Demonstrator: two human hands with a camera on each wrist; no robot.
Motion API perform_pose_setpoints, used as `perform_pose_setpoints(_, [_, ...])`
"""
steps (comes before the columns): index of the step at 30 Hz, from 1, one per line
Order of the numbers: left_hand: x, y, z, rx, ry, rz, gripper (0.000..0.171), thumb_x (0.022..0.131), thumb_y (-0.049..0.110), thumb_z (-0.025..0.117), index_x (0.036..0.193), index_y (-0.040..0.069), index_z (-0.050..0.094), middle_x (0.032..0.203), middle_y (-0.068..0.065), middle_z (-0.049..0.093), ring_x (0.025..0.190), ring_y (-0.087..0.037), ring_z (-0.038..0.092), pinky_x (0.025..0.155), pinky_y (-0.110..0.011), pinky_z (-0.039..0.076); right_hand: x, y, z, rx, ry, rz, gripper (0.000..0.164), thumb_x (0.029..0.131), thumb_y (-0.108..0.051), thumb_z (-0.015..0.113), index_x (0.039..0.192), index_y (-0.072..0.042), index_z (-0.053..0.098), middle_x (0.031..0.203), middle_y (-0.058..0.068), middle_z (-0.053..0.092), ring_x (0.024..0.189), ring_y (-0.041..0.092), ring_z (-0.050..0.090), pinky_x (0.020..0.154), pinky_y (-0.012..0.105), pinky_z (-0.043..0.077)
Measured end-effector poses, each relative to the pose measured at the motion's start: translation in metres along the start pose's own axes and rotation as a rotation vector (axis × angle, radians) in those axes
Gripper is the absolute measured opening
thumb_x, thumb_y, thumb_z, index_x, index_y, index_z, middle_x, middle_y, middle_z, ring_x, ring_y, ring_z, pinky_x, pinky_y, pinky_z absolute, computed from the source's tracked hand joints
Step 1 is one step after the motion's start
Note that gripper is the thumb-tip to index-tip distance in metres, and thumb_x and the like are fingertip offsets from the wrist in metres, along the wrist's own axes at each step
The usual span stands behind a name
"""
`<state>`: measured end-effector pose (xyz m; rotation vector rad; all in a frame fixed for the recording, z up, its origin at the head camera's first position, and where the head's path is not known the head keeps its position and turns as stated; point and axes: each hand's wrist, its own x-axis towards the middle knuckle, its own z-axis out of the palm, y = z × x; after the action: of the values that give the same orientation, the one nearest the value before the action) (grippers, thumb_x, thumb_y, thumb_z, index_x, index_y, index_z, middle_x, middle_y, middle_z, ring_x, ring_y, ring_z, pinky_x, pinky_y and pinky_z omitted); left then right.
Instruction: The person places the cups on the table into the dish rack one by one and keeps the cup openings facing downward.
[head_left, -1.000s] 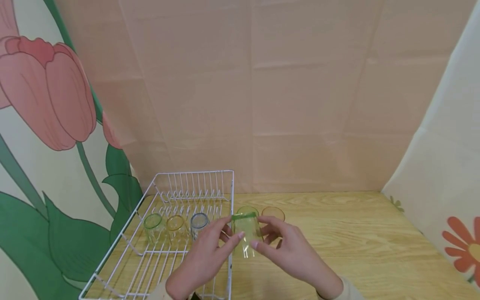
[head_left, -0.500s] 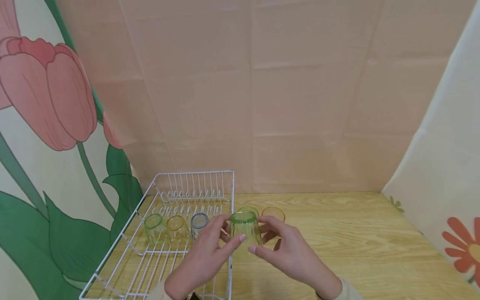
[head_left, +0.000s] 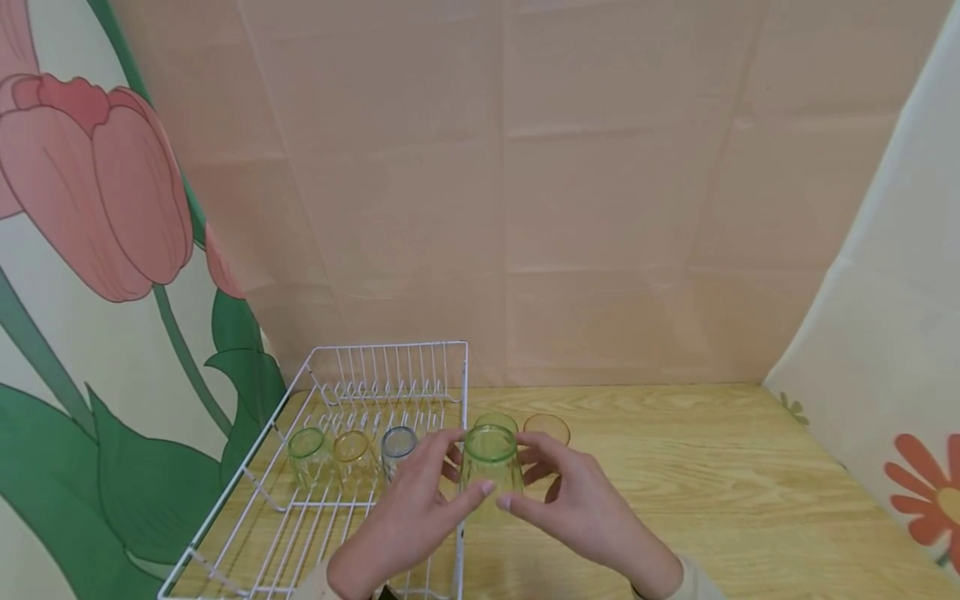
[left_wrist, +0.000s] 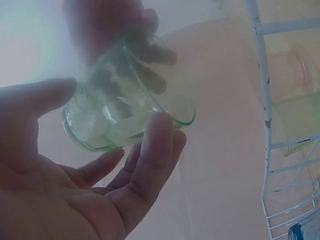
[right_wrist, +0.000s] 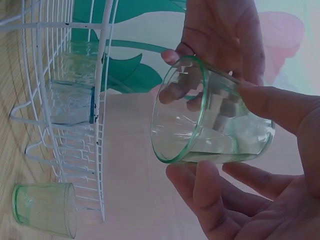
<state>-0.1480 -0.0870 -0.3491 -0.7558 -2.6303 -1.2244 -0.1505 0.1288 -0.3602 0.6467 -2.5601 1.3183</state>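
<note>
Between both hands, a green glass (head_left: 491, 467) is held up off the table, its narrower base on top and its wide mouth facing down. My left hand (head_left: 411, 508) grips its left side with thumb and fingers. From the other side, my right hand (head_left: 585, 504) holds it the same way, fingertips at the wall. The right wrist view shows the clear, hollow glass (right_wrist: 200, 120) with the mouth's green rim. Behind it on the table stand an upright green glass (right_wrist: 45, 207) and an orange-rimmed glass (head_left: 547, 427), both partly hidden in the head view.
A white wire dish rack (head_left: 465, 367) stands on the wooden table (head_left: 675, 467) at the left. A green glass (head_left: 307, 454), a yellow glass (head_left: 352, 458) and a blue glass (head_left: 397, 446) sit in a row in it. A pink cloth (head_left: 600, 208) hangs behind.
The held green glass has tipped so its base ring shows rounder to the head view. The thumbs have shifted slightly on its wall; the other glasses have stayed put.
</note>
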Motion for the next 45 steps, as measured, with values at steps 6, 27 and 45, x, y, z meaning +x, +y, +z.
perform_pose_setpoints(6, [0.000, 0.001, 0.002, 0.019, 0.003, -0.037, 0.064, 0.084, 0.058, 0.058, 0.131, 0.017, 0.041, 0.103, 0.008, 0.050, 0.091, -0.010, 0.053, 0.068, -0.021, 0.047, 0.001, 0.000, 0.001, 0.004, -0.004, -0.007, 0.056, 0.072, -0.042, 0.079, 0.121, -0.028, 0.054, 0.100, -0.005, 0.067, 0.083, 0.011, 0.064, 0.056, 0.022, 0.050])
perform_pose_setpoints(27, [-0.003, 0.000, 0.000, 0.046, -0.009, -0.048, 0.060, 0.081, 0.057, 0.063, 0.128, 0.025, 0.043, 0.107, 0.012, 0.048, 0.093, -0.010, 0.053, 0.069, -0.023, 0.047, 0.001, 0.001, 0.007, 0.022, -0.047, -0.003, 0.057, 0.070, -0.037, 0.081, 0.120, -0.036, 0.053, 0.107, -0.016, 0.065, 0.088, 0.010, 0.063, 0.054, 0.023, 0.049])
perform_pose_setpoints(45, [-0.013, -0.019, -0.023, 0.066, 0.005, -0.178, 0.065, 0.079, 0.062, 0.061, 0.130, 0.026, 0.042, 0.105, 0.009, 0.052, 0.097, -0.013, 0.053, 0.068, -0.030, 0.047, -0.002, 0.010, 0.011, -0.023, -0.068, -0.025, 0.055, 0.076, -0.039, 0.076, 0.124, -0.031, 0.051, 0.113, -0.003, 0.064, 0.089, 0.020, 0.063, 0.061, 0.023, 0.049])
